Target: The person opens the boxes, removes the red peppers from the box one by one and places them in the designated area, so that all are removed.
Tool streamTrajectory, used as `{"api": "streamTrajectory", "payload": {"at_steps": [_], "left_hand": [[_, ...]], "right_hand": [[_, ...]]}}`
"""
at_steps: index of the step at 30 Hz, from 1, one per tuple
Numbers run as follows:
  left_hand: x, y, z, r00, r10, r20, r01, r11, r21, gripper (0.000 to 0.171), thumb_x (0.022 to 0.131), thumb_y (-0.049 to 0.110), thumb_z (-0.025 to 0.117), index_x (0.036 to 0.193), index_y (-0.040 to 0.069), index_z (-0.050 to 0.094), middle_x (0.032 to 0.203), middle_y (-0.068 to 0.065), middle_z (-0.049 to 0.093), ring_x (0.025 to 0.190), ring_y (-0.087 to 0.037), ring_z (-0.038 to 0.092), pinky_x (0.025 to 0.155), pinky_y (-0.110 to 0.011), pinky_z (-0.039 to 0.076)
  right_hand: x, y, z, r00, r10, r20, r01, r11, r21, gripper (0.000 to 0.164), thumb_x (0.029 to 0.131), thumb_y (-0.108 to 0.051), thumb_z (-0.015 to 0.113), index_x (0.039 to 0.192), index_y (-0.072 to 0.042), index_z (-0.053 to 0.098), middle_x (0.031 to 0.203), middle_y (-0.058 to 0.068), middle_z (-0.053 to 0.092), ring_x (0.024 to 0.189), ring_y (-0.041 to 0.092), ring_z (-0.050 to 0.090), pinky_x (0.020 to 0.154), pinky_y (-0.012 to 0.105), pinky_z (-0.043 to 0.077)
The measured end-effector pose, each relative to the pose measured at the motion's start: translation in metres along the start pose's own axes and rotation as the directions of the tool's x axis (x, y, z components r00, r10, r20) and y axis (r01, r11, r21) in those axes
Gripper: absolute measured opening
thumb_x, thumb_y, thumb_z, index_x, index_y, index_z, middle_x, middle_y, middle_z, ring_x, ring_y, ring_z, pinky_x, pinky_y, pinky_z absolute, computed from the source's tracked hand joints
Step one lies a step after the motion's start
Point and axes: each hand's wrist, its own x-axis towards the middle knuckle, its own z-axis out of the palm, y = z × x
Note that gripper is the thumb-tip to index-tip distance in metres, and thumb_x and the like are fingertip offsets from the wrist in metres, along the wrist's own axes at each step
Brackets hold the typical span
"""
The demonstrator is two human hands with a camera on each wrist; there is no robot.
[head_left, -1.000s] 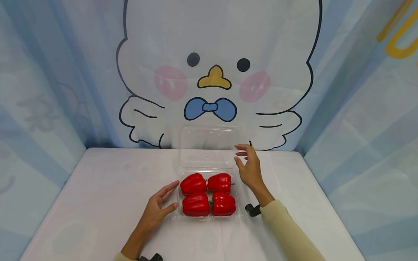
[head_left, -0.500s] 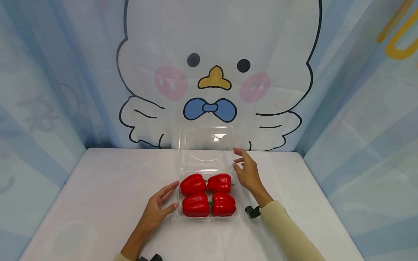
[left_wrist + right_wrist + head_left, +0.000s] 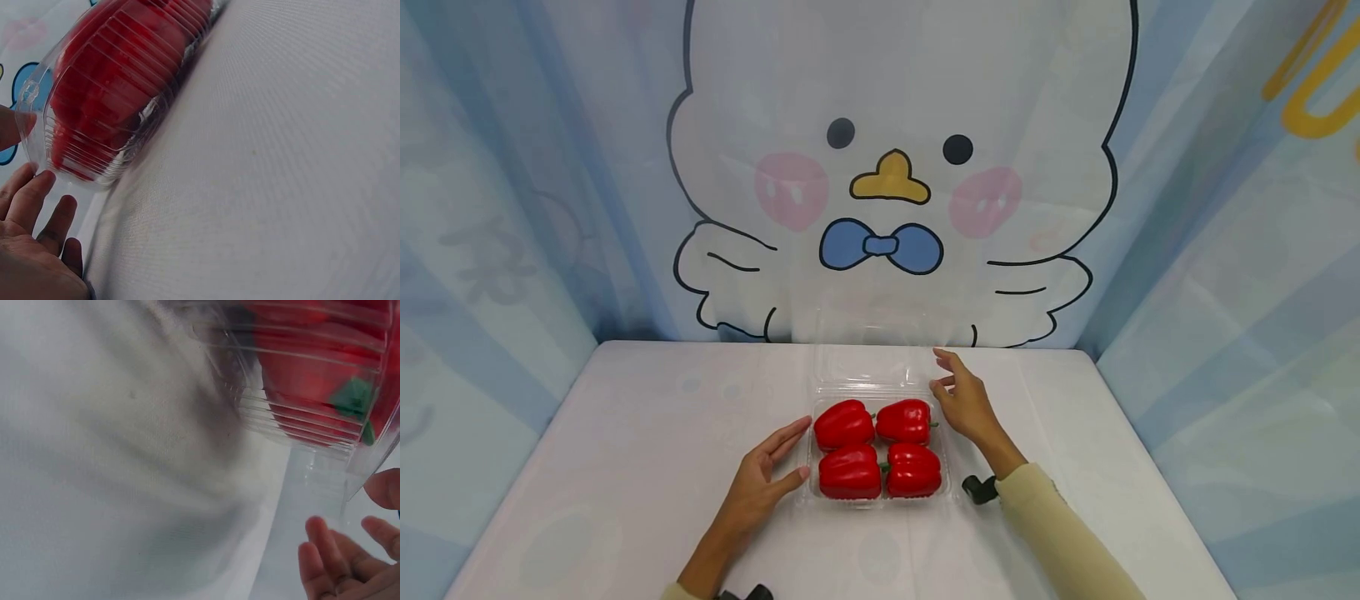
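Several red bell peppers (image 3: 850, 472) lie in two rows in a clear plastic clamshell box (image 3: 945, 467) in the middle of the table. The box's clear lid (image 3: 872, 367) stands raised on its far side. My left hand (image 3: 758, 479) is at the box's left side, fingers nearly straight, fingertips and thumb right at the rim. In the left wrist view, its fingers (image 3: 28, 203) are spread by the ribbed corner. Beside the lid's right edge is my right hand (image 3: 966, 402), thumb and fingers apart and loosely bent. A green stem (image 3: 353, 397) shows through the wall in the right wrist view.
A white cloth covers the table (image 3: 625, 450). Behind it hangs a curtain (image 3: 887, 92) with a cartoon bird, and pale blue curtains flank both sides. Black wrist mounts (image 3: 980, 489) sit by the sleeves.
My right hand has moved slightly left and toward me. The lid's top edge sits lower in the head view and its glare has gone. The left hand and peppers stay put.
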Motion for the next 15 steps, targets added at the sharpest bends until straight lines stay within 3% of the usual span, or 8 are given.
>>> {"api": "streamTrajectory", "payload": {"at_steps": [7,15], "left_hand": [[0.001,-0.002,-0.001,1.000,-0.003,-0.003,0.003,1.000,0.008,0.074,0.095,0.021,0.081,0.160,0.016,0.046,0.167,-0.004,0.048,0.163,-0.028,0.031,0.129,-0.055,0.025],[0.001,-0.004,-0.002,1.000,-0.007,-0.001,0.007,1.000,0.009,0.074,0.095,0.022,0.081,0.160,0.017,0.046,0.167,-0.001,0.048,0.162,-0.025,0.032,0.129,-0.055,0.024]], "right_hand": [[-0.010,-0.011,-0.009,0.996,-0.040,-0.077,0.040,0.999,-0.009,0.061,0.102,-0.023,0.070,0.158,-0.013,0.047,0.153,0.019,0.055,0.128,0.037,0.064,0.103,0.054,0.060],[-0.037,-0.031,-0.022,0.991,-0.080,-0.112,0.083,0.996,0.025,0.068,0.096,-0.027,0.079,0.156,-0.017,0.048,0.152,0.014,0.057,0.131,0.034,0.062,0.104,0.053,0.060]]}}
